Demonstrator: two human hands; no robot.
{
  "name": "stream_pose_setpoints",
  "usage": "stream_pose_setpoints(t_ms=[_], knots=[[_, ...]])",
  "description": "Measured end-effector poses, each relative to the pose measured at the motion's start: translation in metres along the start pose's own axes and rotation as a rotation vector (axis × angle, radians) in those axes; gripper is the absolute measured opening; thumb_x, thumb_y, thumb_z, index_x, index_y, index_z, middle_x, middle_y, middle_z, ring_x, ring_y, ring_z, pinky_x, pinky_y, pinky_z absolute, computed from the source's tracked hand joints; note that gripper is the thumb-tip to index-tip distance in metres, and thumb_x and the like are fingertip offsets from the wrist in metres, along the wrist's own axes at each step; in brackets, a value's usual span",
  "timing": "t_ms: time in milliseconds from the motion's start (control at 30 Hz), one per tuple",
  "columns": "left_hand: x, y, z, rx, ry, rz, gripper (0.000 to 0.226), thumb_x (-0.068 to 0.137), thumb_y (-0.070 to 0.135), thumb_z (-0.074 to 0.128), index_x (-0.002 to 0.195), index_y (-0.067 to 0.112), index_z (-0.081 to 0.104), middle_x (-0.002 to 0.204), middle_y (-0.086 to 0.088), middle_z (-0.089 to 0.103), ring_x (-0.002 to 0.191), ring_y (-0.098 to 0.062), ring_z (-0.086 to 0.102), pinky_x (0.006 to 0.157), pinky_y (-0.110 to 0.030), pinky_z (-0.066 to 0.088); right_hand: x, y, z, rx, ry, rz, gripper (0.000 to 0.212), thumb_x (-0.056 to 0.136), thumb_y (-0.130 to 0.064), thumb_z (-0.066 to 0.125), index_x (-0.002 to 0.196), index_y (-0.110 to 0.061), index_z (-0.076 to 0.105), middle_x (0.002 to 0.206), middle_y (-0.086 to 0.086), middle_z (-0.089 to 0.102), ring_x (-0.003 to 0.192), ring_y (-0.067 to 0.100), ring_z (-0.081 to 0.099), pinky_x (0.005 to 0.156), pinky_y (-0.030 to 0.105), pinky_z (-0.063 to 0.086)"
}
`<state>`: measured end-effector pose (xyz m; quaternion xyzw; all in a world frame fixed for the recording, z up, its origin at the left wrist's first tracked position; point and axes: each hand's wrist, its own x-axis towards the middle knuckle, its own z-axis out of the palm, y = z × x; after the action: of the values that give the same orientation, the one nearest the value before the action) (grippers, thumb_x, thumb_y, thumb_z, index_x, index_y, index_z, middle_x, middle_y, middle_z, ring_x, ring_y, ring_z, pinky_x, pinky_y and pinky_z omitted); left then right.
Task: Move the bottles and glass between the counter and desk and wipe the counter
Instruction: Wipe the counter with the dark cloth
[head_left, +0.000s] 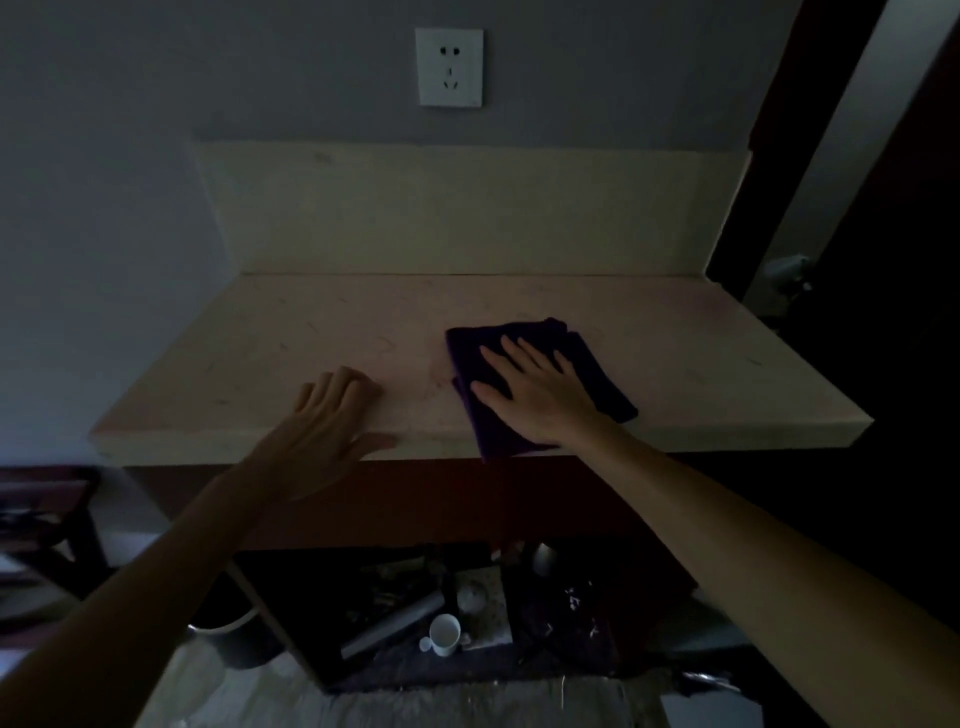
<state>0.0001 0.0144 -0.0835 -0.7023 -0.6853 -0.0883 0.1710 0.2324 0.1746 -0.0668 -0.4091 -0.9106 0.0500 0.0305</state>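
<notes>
Dim room, pale stone desk (519, 312) under a wall socket (450, 67), no bottles or glass on it. Right hand (535, 395) presses a folded purple cloth (597, 374) flat near the front edge, fingers spread for wiping pressure. Left hand (322, 421) rests open, probably bracing.

Right hand (540, 395) presses purple cloth (597, 364) flat on counter (260, 343); left hand (327, 421) rests beside.

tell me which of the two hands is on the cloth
The right hand, laid flat with spread fingers on the dark purple cloth. The left hand rests on the bare counter near its front edge, apart from the cloth.
</notes>
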Motion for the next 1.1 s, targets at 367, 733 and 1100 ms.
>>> stream_pose_setpoints(t_ms=[367, 733, 1100], knots=[[0.005, -0.009, 0.014, 0.131, -0.032, 0.055, 0.073, 0.094, 0.065, 0.023, 0.124, 0.007, 0.057, 0.114, -0.011, 0.058, 0.095, -0.031, 0.057, 0.08, -0.04, 0.047, 0.189, -0.024, -0.009, 0.025, -0.055, 0.071, 0.074, 0.09, -0.071, 0.011, 0.155, -0.034, 0.007, 0.165, -0.003, 0.0, 0.151, 0.019, 0.001, 0.12, 0.048, 0.001], [0.0, 0.001, 0.002, 0.146, -0.011, 0.041, 0.066, 0.092, 0.064, 0.03, 0.117, 0.01, 0.058, 0.106, -0.007, 0.057, 0.09, -0.027, 0.055, 0.077, -0.036, 0.043, 0.085, -0.056, -0.001, 0.006, -0.02, -0.014, 0.07, 0.093, -0.068, 0.011, 0.155, -0.034, 0.005, 0.165, -0.005, -0.002, 0.151, 0.016, -0.002, 0.121, 0.046, -0.001], [-0.039, -0.057, -0.008, 0.029, -0.1, -0.019, 0.09, 0.088, 0.073, 0.003, 0.135, 0.009, 0.045, 0.129, -0.01, 0.049, 0.113, -0.03, 0.052, 0.096, -0.042, 0.042, -0.017, -0.09, 0.015, -0.038, 0.065, -0.097, 0.068, 0.094, -0.066, 0.004, 0.155, -0.035, 0.005, 0.165, -0.007, -0.002, 0.151, 0.013, -0.003, 0.122, 0.045, 0.001]])
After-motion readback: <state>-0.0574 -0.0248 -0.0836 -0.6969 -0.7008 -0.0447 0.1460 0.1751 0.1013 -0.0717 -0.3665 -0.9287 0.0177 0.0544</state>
